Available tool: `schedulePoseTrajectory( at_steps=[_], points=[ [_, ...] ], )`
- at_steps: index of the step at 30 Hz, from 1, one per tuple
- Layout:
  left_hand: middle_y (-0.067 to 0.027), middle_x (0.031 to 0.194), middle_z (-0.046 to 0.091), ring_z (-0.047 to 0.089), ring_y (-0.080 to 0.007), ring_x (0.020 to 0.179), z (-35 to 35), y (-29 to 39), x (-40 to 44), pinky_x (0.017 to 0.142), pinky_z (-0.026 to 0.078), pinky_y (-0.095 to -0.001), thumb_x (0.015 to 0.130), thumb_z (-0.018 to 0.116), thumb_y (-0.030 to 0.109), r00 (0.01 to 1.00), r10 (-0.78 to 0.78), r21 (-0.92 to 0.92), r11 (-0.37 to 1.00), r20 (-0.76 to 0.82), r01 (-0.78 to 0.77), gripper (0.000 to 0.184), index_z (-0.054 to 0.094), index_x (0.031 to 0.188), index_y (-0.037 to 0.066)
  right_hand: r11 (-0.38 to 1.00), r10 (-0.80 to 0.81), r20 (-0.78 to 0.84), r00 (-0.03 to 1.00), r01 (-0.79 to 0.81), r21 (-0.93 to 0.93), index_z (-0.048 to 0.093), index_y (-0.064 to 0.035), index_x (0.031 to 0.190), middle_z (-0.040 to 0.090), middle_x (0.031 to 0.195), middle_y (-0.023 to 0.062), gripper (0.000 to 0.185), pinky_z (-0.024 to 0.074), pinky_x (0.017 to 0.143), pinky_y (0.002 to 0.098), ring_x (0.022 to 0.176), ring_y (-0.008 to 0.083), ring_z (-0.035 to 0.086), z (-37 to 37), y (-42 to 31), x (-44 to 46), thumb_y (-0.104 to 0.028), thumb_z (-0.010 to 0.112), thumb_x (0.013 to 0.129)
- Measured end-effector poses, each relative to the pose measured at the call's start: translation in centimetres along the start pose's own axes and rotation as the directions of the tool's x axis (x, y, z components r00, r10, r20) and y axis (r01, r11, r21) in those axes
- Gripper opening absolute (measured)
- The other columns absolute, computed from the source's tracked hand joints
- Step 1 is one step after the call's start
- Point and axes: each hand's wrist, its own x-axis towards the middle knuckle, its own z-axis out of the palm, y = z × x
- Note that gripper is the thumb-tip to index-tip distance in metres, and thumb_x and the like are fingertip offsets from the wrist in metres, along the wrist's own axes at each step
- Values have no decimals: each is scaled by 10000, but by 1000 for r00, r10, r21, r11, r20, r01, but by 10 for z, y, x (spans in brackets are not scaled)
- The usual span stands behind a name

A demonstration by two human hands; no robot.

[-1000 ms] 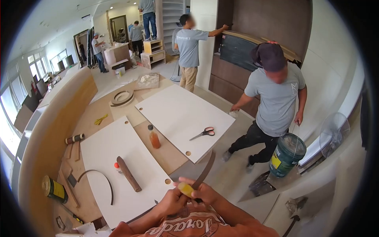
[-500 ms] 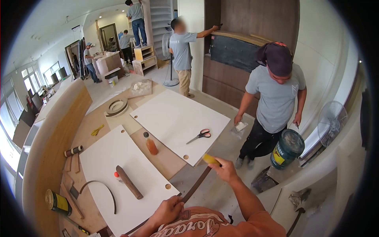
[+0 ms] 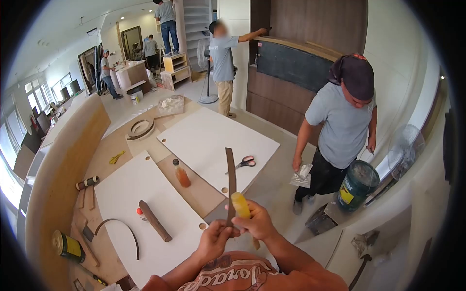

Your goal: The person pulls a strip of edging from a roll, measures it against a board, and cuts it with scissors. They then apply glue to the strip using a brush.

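Observation:
My left hand [image 3: 216,240] is closed on a dark brown edging strip [image 3: 231,169], which stands nearly upright in front of me. Close beside it, my right hand [image 3: 256,222] grips a yellow-handled tool [image 3: 240,205]; its working end is mostly hidden, with a tan piece showing below my fingers. Behind the strip, black-and-red scissors [image 3: 246,162] lie on the far white panel [image 3: 208,140]. On the nearer white panel [image 3: 145,184] are a dark brown bar [image 3: 155,221] and a curved strip [image 3: 130,230]. An orange-filled bottle [image 3: 182,173] stands between the panels.
A co-worker [image 3: 340,121] stands at the right with a plastic bag [image 3: 303,176], near a dark green bucket [image 3: 358,185]. A coil of strip [image 3: 141,128], yellow item [image 3: 117,157] and can [image 3: 68,246] sit on the worktable. Other people work farther back, near a standing fan [image 3: 204,53].
My right hand has drawn in toward my left, and the yellow handle now points upward. The strip has swung upright. The co-worker at the right has lowered the bucket and shifted slightly.

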Motion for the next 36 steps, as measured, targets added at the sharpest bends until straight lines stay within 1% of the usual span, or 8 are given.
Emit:
schedulePoseTrajectory(
  at_steps=[6, 9, 11, 15, 23, 31, 33, 36],
  points=[
    [-129, 1253, 588, 582, -196, 1114, -21, -10, 11, 913, 470, -306, 970, 509, 66, 963, -44, 288, 957, 266, -36, 364, 439, 1319, -10, 916, -189, 38, 981, 190, -353, 632, -15, 1085, 629, 842, -22, 284, 459, 622, 213, 701, 43, 539, -6, 6, -6, -59, 722, 819],
    [-209, 1262, 554, 546, -298, 1177, -56, 13, 29, 943, 490, -432, 949, 589, 239, 978, 136, -176, 979, 161, -107, 627, 254, 1422, -2, 883, -37, 250, 968, 149, -446, 638, -31, 1114, 635, 835, -16, 305, 461, 680, 228, 762, 52, 546, -33, -4, -15, -50, 708, 818],
    [-223, 1199, 573, 635, -265, 992, -70, 29, 42, 810, 560, -379, 912, 642, 319, 983, 184, -238, 955, 10, -177, 674, 284, 1390, 7, 841, 90, 353, 931, 119, -528, 645, -53, 1124, 654, 856, -1, 324, 469, 697, 240, 773, 68, 566, -45, -4, -19, -52, 703, 806],
    [-153, 933, 672, 660, -200, 758, -89, 23, 47, 656, 554, -299, 952, 581, 136, 985, 93, -230, 965, -144, -125, 233, 574, 1102, -42, 624, 181, 398, 900, 207, -753, 662, -114, 1128, 696, 949, 62, 377, 509, 708, 290, 774, 160, 645, -57, -3, -16, -112, 708, 755],
    [-98, 824, 683, 615, -118, 633, -92, -4, 26, 561, 509, -248, 930, 609, 88, 986, -159, 238, 957, -51, 167, 204, 632, 1051, -75, 10, 27, 379, 925, 379, -925, 652, -186, 1169, 669, 1084, 70, 469, 539, 730, 384, 819, 304, 662, -65, -43, 20, -156, 683, 702],
    [-83, 767, 644, 569, -129, 542, -93, -137, 31, 497, 465, -258, 988, 511, 197, 914, -349, -37, 936, -204, 350, 209, 566, 941, 0, 327, -252, 370, 894, 439, -837, 590, -123, 1246, 610, 1181, 92, 425, 516, 771, 348, 834, 242, 652, -63, 56, 87, -318, 662, 875],
    [-96, 759, 636, 555, -131, 522, -90, -153, 20, 482, 453, -251, 1000, 478, 209, 897, -390, -129, 920, -206, 370, 209, 520, 958, 9, 761, 5, 283, 959, 180, -623, 606, -73, 1205, 652, 1024, 55, 409, 517, 655, 292, 798, 167, 630, -51, 91, 66, -323, 672, 888],
    [-90, 784, 629, 554, -132, 550, -82, -150, 12, 496, 450, -242, 998, 477, 210, 913, -382, -233, 909, -145, 344, 183, 479, 941, 37, 853, 480, 245, 843, -382, -355, 491, -96, 1329, 639, 925, 60, 511, 406, 458, 200, 607, 72, 544, -43, 143, 35, -400, 593, 932]
  ],
)
